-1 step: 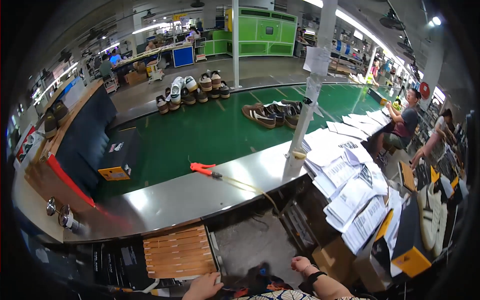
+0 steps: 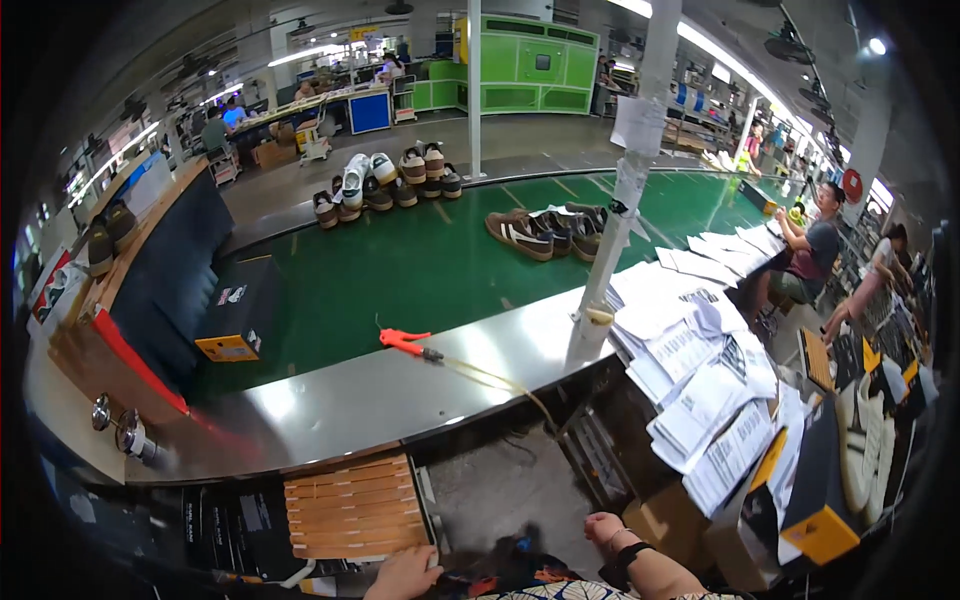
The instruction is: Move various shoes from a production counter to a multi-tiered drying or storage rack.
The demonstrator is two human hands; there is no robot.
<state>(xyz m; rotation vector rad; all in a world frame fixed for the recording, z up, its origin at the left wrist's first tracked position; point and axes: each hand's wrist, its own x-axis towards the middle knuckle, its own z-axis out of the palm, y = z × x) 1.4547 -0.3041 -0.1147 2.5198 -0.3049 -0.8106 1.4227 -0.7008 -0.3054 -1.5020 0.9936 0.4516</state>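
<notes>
My left hand [image 2: 404, 573] rests at the near right corner of a slatted wooden seat [image 2: 355, 508], fingers laid loosely forward and nothing visible in them. Over the floor to the right, my right hand [image 2: 604, 529] hangs with its fingers curled in; I see nothing held there. A thin bracelet and a black wristband [image 2: 628, 556] circle that wrist. Ahead, on the metal ledge [image 2: 340, 405], lies a red air blow gun [image 2: 405, 341] with a yellowish hose [image 2: 490, 376]. Neither hand touches it.
A green conveyor belt [image 2: 400, 270] carries brown shoes [image 2: 525, 236], more shoes [image 2: 380, 185] and a black shoebox [image 2: 240, 310]. A post [image 2: 620, 210] stands at the ledge. Paper sheets [image 2: 690, 370] cover the right side, near open shoeboxes [image 2: 815, 500]. A person [image 2: 815, 235] sits farther right.
</notes>
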